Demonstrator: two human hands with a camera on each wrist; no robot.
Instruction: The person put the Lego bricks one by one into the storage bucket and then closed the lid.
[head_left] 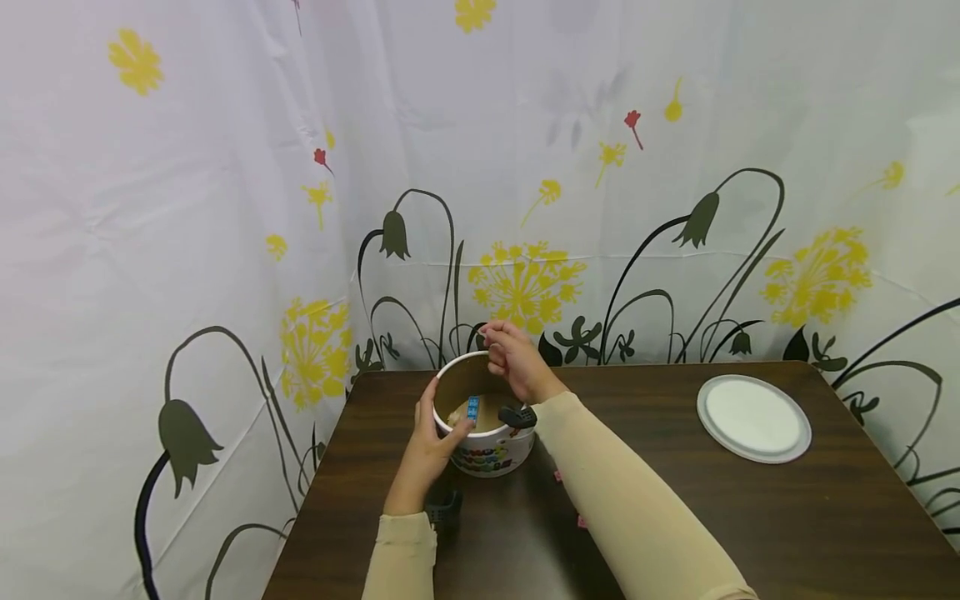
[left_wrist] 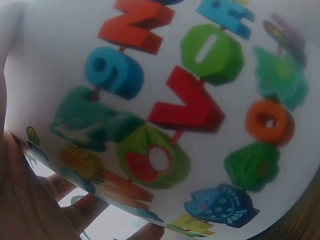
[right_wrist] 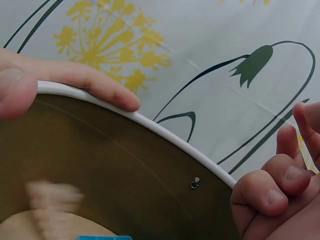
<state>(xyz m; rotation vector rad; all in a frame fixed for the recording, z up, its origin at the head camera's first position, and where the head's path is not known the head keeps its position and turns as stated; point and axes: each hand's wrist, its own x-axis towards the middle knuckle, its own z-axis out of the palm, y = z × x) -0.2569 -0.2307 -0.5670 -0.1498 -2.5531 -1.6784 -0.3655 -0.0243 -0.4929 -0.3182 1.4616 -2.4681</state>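
My left hand (head_left: 427, 450) grips the near left wall of a round white tub (head_left: 487, 462), thumb over the rim and fingers spread along the outside. Colourful letters, animals and fruit are printed on its wall. Inside, a blue piece with markings (head_left: 472, 408) lies near the left thumb. A beige piece (right_wrist: 54, 205), blurred in the right wrist view, is beside it over the pale bottom. My right hand (head_left: 517, 362) is raised over the tub's far right rim, fingers (right_wrist: 265, 192) loosely bent. No object shows between its fingertips, which are partly cut off in the right wrist view.
A white, grey-rimmed round lid (head_left: 753, 418) lies on the dark wooden table (head_left: 637, 417) to the right. Two small pink pieces, one a pink piece (head_left: 582, 522) beside the right sleeve, lie on the table. A flower-printed curtain (head_left: 525, 167) hangs behind.
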